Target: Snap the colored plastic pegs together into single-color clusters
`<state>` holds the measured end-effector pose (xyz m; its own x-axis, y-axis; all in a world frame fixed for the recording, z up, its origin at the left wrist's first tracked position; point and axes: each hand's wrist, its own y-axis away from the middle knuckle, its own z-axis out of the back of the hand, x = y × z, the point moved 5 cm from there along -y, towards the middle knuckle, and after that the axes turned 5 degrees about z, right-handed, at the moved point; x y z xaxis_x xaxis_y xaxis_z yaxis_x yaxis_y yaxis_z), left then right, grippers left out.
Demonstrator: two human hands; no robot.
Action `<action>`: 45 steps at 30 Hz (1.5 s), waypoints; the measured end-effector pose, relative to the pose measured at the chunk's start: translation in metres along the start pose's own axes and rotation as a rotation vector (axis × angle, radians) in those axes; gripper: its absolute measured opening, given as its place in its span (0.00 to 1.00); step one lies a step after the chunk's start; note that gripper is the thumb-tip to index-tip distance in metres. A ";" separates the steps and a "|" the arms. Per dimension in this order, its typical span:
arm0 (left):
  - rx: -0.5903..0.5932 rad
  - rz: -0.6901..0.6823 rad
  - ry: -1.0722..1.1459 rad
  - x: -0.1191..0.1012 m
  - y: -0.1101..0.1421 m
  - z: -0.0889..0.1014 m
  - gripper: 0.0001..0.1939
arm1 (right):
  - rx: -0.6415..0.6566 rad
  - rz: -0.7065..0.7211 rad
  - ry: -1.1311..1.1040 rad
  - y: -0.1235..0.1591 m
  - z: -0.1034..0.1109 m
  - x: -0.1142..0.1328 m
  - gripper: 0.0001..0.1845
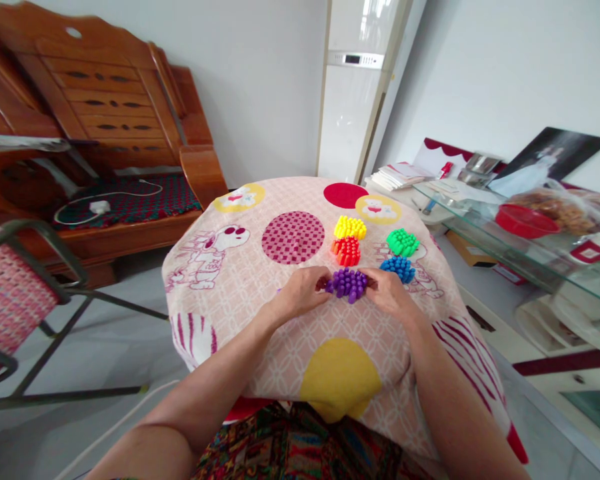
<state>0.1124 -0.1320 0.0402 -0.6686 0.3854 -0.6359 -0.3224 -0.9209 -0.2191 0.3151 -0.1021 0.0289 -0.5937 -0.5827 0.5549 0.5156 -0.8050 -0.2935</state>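
Note:
A bunch of purple peg-like pieces, packed together with rounded tops up, stands on the tablecloth between my hands. My left hand presses its curled fingers against the bunch's left side. On the right side, my right hand does the same with bent fingers and thumb. Just beyond the purple bunch is a red bunch, with a yellow bunch behind it. To the right lie a blue bunch and a green bunch. A speck of purple shows left of my left hand, mostly hidden.
The round table wears a patterned cloth. A glass-topped cabinet at right carries papers, a red bowl and bagged items. At left stand a wooden bench and a metal-framed chair. A tall white appliance is behind.

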 end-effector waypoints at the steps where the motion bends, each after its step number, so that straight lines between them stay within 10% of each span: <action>1: -0.032 -0.003 0.033 -0.001 0.000 -0.001 0.09 | -0.001 -0.003 -0.002 0.000 0.000 0.000 0.26; 12: -0.069 -0.002 0.037 -0.005 0.000 -0.017 0.13 | -0.002 -0.007 -0.054 0.000 -0.002 -0.005 0.27; 19: -0.112 0.126 -0.088 0.022 0.005 0.046 0.05 | -0.006 -0.027 -0.087 0.000 -0.003 -0.006 0.31; 23: 0.074 0.206 -0.327 0.043 0.014 0.062 0.08 | -0.009 -0.029 -0.087 0.000 -0.003 -0.006 0.31; 28: 0.246 0.234 -0.444 0.047 0.028 0.052 0.08 | -0.019 -0.027 -0.066 0.000 -0.002 -0.007 0.32; 45: 0.005 -0.123 -0.106 -0.043 0.012 -0.009 0.07 | -0.021 0.000 -0.051 -0.001 -0.002 -0.005 0.27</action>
<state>0.1433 -0.1599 0.0581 -0.6907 0.4996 -0.5228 -0.4094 -0.8661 -0.2869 0.3163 -0.0989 0.0254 -0.5609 -0.5768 0.5939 0.5022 -0.8073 -0.3098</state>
